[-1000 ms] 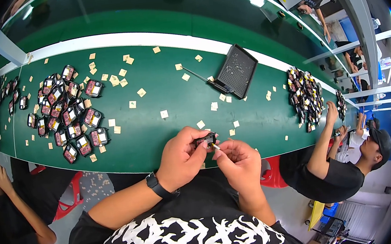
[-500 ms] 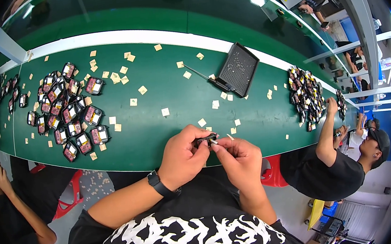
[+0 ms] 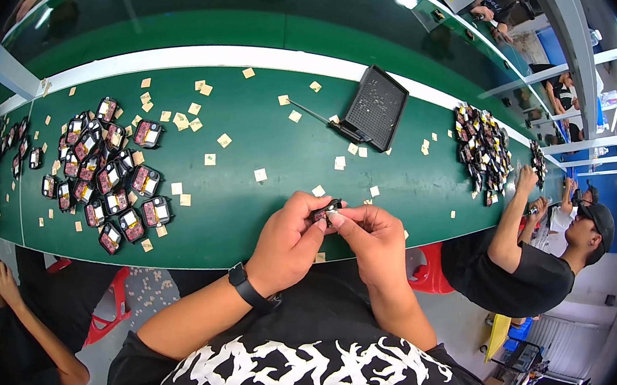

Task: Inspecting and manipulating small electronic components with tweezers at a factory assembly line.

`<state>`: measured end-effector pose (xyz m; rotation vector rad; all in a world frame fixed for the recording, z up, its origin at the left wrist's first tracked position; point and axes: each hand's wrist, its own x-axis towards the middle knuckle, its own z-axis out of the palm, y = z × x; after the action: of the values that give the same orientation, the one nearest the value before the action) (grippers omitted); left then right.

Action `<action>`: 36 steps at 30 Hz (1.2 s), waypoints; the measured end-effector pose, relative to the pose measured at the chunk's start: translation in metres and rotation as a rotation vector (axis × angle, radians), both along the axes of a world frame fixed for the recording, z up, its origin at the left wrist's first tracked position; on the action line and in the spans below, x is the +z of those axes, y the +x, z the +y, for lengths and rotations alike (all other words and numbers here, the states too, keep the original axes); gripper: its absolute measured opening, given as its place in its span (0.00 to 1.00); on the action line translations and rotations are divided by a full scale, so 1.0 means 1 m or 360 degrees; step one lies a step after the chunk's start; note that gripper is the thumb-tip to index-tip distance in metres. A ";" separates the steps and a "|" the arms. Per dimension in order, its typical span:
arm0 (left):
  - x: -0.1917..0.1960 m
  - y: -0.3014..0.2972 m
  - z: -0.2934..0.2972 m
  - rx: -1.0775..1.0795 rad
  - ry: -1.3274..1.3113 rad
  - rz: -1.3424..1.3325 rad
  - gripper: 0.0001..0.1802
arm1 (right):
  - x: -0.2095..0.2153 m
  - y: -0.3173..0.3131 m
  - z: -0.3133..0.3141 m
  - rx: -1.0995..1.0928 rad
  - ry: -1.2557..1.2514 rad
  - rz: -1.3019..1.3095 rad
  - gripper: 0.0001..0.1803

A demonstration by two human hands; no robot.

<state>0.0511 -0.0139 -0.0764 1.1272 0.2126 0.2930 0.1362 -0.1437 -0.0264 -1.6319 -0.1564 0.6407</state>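
Close to the bench's near edge, both hands hold one small black electronic housing (image 3: 323,212) between them. My left hand (image 3: 283,241) is closed, pinching the housing's left side with thumb and fingers. From the right, my right hand (image 3: 374,237) grips it too, its thumb pressed on the top near a small pale patch. Fingers cover most of the part, so its inside cannot be made out. A beige paper square (image 3: 320,257) lies at the bench edge just below the hands.
Several black housings with reddish boards (image 3: 110,178) cluster at left on the green bench (image 3: 251,216). A black tray (image 3: 382,107) holding small bits sits toward the back, with a thin rod beside it. More housings are piled (image 3: 481,150) at right, near a co-worker (image 3: 530,260). Paper squares lie scattered.
Both hands have shifted slightly left, and the right thumb now presses on top of the housing. A paper square has appeared at the bench edge below the hands.
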 end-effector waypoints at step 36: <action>0.105 -0.031 0.024 -0.0748 0.0598 0.0025 0.25 | 0.069 -0.007 -0.056 0.0751 0.0176 0.0024 0.10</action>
<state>0.0205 0.0104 0.0287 1.5112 -0.1022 -0.1013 0.1293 -0.1997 0.0425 -1.4899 -0.5677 0.9831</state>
